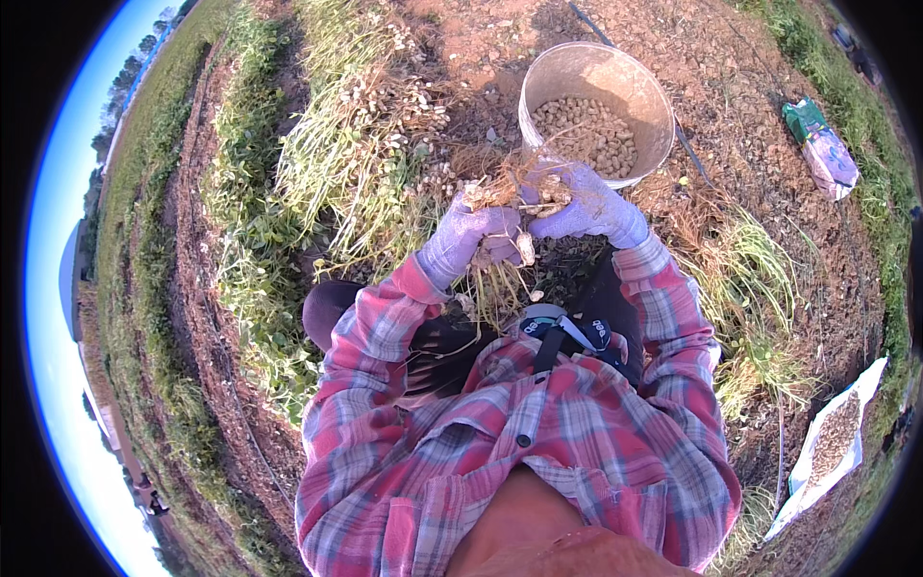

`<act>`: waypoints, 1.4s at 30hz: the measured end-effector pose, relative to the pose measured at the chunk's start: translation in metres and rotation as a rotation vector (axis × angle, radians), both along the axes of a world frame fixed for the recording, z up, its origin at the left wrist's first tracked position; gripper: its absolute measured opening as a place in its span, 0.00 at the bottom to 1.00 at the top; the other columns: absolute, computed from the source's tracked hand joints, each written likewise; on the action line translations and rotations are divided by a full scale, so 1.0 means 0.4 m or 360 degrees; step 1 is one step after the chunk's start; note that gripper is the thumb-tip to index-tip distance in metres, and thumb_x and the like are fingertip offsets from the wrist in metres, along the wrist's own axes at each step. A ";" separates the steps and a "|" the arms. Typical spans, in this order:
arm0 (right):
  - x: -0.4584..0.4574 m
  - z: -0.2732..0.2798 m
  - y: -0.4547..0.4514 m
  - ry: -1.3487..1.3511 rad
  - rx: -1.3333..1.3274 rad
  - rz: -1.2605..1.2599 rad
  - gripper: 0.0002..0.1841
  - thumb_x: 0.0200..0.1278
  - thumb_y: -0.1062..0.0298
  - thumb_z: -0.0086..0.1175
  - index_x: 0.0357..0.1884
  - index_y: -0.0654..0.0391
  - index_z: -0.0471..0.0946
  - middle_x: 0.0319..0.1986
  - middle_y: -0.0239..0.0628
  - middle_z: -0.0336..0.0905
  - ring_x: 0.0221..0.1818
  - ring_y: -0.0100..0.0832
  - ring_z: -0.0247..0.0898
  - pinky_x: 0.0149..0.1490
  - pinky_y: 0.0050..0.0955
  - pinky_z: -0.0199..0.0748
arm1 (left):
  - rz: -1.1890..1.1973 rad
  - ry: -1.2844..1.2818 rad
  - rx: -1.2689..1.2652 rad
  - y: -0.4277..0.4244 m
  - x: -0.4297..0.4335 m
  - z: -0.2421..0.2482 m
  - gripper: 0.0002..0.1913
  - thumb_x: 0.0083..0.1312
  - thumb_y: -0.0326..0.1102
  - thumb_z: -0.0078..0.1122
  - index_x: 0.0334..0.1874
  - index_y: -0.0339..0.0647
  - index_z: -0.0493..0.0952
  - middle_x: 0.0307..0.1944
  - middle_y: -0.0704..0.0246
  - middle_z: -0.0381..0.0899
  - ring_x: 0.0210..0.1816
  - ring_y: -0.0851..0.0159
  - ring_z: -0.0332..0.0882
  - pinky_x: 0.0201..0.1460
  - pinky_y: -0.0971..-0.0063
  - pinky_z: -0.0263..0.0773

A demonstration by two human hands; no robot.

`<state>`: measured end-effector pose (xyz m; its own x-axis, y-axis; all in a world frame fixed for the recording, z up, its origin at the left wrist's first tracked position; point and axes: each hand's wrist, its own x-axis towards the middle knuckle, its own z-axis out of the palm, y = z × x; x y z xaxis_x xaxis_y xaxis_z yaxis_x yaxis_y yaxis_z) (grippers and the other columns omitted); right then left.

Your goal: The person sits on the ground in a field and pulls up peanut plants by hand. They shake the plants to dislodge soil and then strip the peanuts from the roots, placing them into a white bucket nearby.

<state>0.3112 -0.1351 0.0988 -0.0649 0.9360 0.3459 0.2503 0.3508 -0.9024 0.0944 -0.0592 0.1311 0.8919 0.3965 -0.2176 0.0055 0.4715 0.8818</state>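
Both my hands wear purple gloves and meet before my lap. My left hand (476, 234) grips the stems of a pulled peanut plant (494, 193), its leafy ends hanging down over my lap. Fingers curled, my right hand (580, 205) closes around peanut pods (551, 195) among the plant's brown roots. One pale pod dangles just below the left fingers. Right behind my right hand stands a whitish bucket (652, 94), partly filled with loose peanuts (584, 133). The glove overlaps the bucket's near rim in the view; whether they touch I cannot tell.
A heap of pulled peanut plants (368, 137) lies on the left. More stems (750, 267) lie on the soil to the right. Farther right are a green and purple bag (822, 148) and an open white sack (865, 411) holding peanuts. A dark hose (692, 155) runs behind the bucket.
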 end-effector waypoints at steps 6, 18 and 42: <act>0.033 0.099 0.004 0.0525 -0.0715 0.0166 0.23 0.53 0.62 0.74 0.51 0.55 0.81 0.19 0.24 0.74 0.14 0.13 0.61 0.19 0.16 0.55 | -0.0142 -0.0287 -0.0289 0.020 -0.012 -0.065 0.14 0.69 0.44 0.59 0.32 0.44 0.70 0.16 0.78 0.58 0.18 0.71 0.60 0.31 0.67 0.68; 0.311 -0.143 0.120 -0.0916 -0.0344 -0.1190 0.30 0.61 0.44 0.62 0.60 0.53 0.77 0.52 0.53 0.80 0.51 0.43 0.81 0.57 0.40 0.76 | 0.0123 -0.0426 -0.0264 0.148 -0.029 -0.064 0.16 0.71 0.49 0.55 0.33 0.44 0.72 0.17 0.79 0.63 0.17 0.72 0.61 0.28 0.69 0.67; -0.040 0.006 0.089 -0.0881 0.0275 -0.0112 0.19 0.71 0.51 0.52 0.44 0.59 0.78 0.32 0.46 0.82 0.36 0.43 0.80 0.42 0.40 0.76 | 0.0445 0.0084 0.0214 0.092 0.018 -0.023 0.14 0.71 0.41 0.56 0.28 0.44 0.71 0.19 0.77 0.66 0.20 0.73 0.65 0.29 0.74 0.68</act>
